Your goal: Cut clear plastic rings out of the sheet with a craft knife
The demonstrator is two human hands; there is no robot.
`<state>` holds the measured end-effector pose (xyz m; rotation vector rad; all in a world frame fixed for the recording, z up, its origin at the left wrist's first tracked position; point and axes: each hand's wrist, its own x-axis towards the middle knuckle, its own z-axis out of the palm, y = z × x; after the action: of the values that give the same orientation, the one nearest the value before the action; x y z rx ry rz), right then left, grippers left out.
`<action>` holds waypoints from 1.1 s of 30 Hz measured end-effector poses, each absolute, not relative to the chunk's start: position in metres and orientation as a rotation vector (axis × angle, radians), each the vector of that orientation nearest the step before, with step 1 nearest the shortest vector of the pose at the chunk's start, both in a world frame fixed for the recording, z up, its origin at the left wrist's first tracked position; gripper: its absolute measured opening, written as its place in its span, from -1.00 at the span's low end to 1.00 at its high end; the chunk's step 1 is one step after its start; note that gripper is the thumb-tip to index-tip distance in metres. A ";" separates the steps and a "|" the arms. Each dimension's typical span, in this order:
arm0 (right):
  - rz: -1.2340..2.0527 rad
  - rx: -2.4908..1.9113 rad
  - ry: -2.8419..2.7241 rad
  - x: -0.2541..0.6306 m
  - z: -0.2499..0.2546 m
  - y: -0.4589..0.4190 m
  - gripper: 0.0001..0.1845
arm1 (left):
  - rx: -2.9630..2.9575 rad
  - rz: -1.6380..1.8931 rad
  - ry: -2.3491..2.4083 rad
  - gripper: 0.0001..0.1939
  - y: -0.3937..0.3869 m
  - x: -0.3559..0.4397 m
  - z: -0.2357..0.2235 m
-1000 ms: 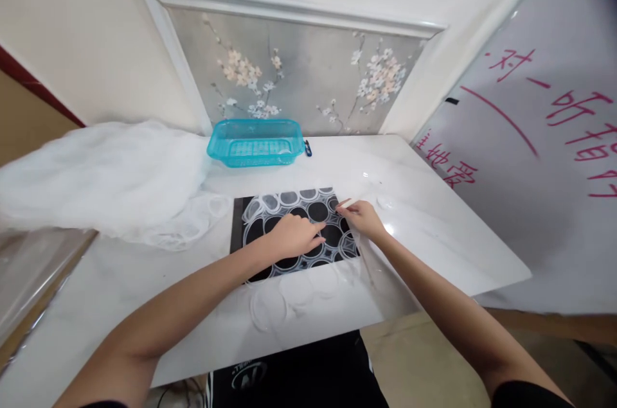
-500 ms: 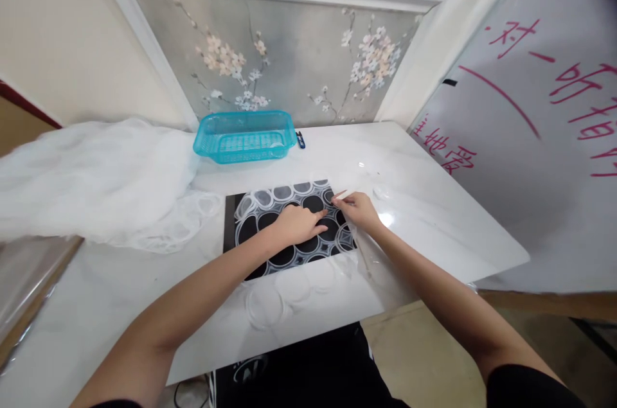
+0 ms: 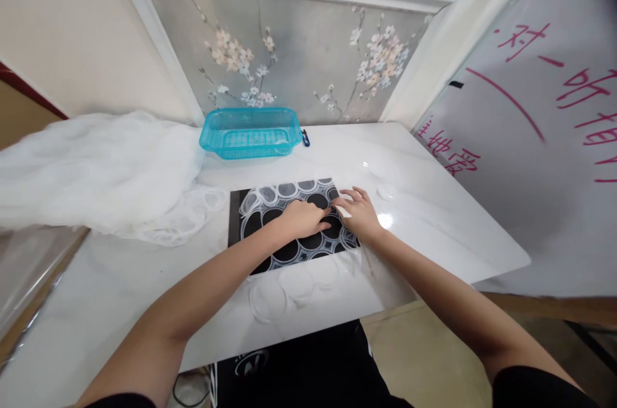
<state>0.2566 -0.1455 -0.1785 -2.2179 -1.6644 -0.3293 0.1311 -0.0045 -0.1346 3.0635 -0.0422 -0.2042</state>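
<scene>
Left hand (image 3: 303, 218) and right hand (image 3: 360, 212) over a flat, black, rectangular sheet with white and grey rings (image 3: 289, 250)

Left: palm down on the sheet, index finger stretched toward its right side, thumb held apart with a gap between, the other fingers folded under; nothing visible in the grasp. Right: at the sheet's right edge, upper fingers raised and spread, fingertips just beside the left index finger. Below those fingers, a small white piece (image 3: 346, 212), mostly covered; cannot tell whether pinched or merely lying there. Also too blurred to tell: whether the fingertips meet.

Lying on a glossy, white, grey-veined counter (image 3: 443, 241), near its front edge, with part of the sheet hidden under the left hand and forearm. Hard to make out: whether printed or laid on top, those rings; likewise faint, translucent white rings (image 3: 267, 302) in front. To the left, a heaped, sheer white fabric (image 3: 106, 170), cut off by the picture's border.
</scene>
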 end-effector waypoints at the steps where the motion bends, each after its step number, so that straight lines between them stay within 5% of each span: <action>1: -0.364 -2.223 -1.708 0.259 -0.177 -0.143 -0.76 | 3.059 -0.210 -0.045 -0.56 -0.005 0.132 -0.134; 5: -0.481 -2.282 -1.481 0.304 -0.146 -0.124 -0.74 | 3.040 -0.239 -0.030 -0.56 -0.008 0.136 -0.131; 8: -0.520 -2.247 -0.681 0.354 -0.106 -0.113 -0.84 | 3.016 -0.261 -0.012 -0.55 -0.008 0.136 -0.128; 10: -0.549 -2.187 -0.510 0.370 -0.080 -0.113 -0.72 | 2.994 -0.263 0.002 -0.54 -0.006 0.132 -0.124; 14: -0.434 -2.015 -0.648 0.334 -0.051 -0.123 -0.73 | 2.869 -0.113 0.116 -0.47 0.002 0.111 -0.109; 19: 0.408 -1.480 -0.970 0.239 -0.036 -0.133 -0.84 | 2.257 0.449 0.447 -0.49 0.009 0.075 -0.064; 22: 0.649 -1.329 -0.997 0.210 -0.025 -0.133 -0.85 | 2.126 0.469 0.411 -0.50 0.010 0.056 -0.030; 33: 0.660 -1.237 -1.050 0.192 -0.019 -0.134 -0.87 | 1.948 0.359 0.378 -0.62 0.003 0.046 -0.003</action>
<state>0.1924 -0.1341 -0.0190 -1.2366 -1.0497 0.6595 0.0458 0.0035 -0.0029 1.9477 0.3777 0.3591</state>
